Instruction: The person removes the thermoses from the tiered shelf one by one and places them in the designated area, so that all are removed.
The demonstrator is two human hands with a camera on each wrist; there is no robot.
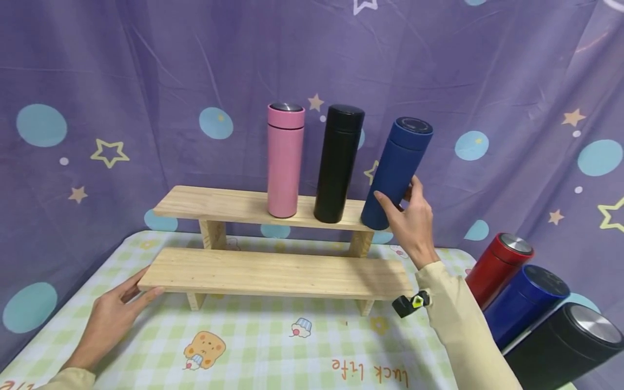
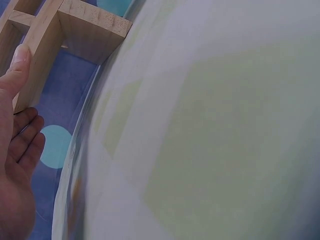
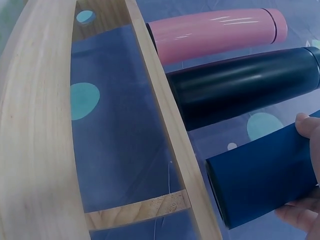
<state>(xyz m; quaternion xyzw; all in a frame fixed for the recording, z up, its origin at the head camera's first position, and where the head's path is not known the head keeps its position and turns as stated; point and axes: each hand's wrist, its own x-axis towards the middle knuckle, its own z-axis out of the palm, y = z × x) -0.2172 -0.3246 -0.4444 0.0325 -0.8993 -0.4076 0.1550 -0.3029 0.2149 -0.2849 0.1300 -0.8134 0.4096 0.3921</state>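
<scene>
Around the lower part of a matte dark blue thermos bottle point(image 1: 397, 168) my right hand point(image 1: 411, 222) curls its thumb and fingers. The bottle leans a little, its base at the upper board's right end; a narrow gap shows there in the right wrist view. To its left a black thermos bottle point(image 1: 339, 162) and a pink thermos bottle point(image 1: 285, 162) stand on the two-step wooden shelf point(image 1: 278, 273). My left hand point(image 1: 112, 314) holds the lower step's left end, the thumb point(image 2: 20, 62) on one side and the fingers point(image 2: 27, 137) on the other.
At the right edge of the table stand a red bottle point(image 1: 502, 265), a glossy blue bottle point(image 1: 524, 303) and a wide black bottle point(image 1: 560, 346). A checked tablecloth point(image 1: 263, 346) covers the table. A purple curtain point(image 1: 161, 81) hangs behind the shelf.
</scene>
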